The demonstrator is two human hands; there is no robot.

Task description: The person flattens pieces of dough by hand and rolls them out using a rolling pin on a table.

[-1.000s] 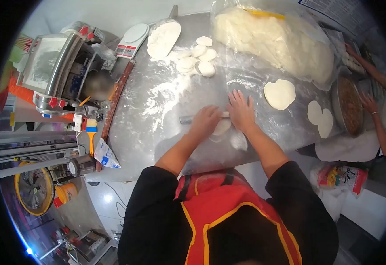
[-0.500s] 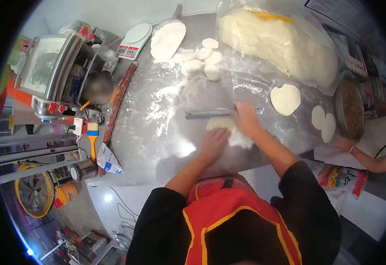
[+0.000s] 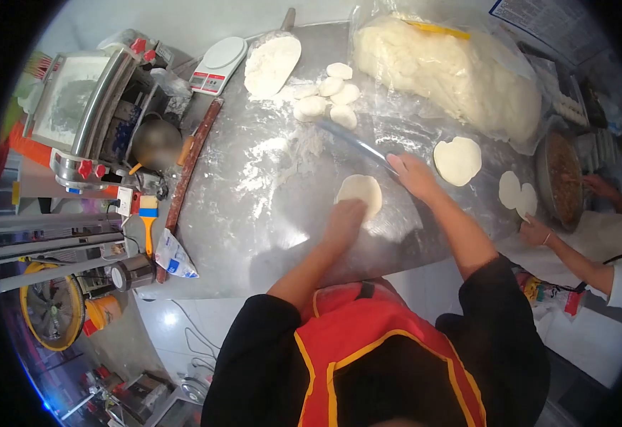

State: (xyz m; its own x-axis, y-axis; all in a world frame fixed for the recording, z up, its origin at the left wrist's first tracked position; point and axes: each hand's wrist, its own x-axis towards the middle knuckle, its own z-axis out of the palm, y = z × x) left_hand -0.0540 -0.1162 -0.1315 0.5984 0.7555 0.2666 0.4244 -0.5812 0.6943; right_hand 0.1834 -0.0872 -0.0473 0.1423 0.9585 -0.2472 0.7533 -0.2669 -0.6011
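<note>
My right hand (image 3: 412, 176) is closed around the near end of a metal rolling pin (image 3: 359, 146). The pin slants up to the left, and its far end reaches the small floured dough pieces (image 3: 331, 87). A flattened dough round (image 3: 362, 192) lies on the steel table (image 3: 254, 242) in front of me. My left hand (image 3: 346, 219), slightly blurred, has its fingers closed on the round's near left edge. Right of the pin lies a larger flat dough round (image 3: 457, 161).
A scoop of flour (image 3: 273, 65) and a white scale (image 3: 218, 64) sit at the back left. Bagged dough (image 3: 446, 75) fills the back right. At right, a co-worker's hand (image 3: 535, 231) touches thin dough rounds (image 3: 517, 193) beside a bowl of filling (image 3: 561, 178).
The rolling pin has come off the dough round and swung from level to slanted. My left hand has shifted slightly on the round. The co-worker's hand has moved onto the thin rounds.
</note>
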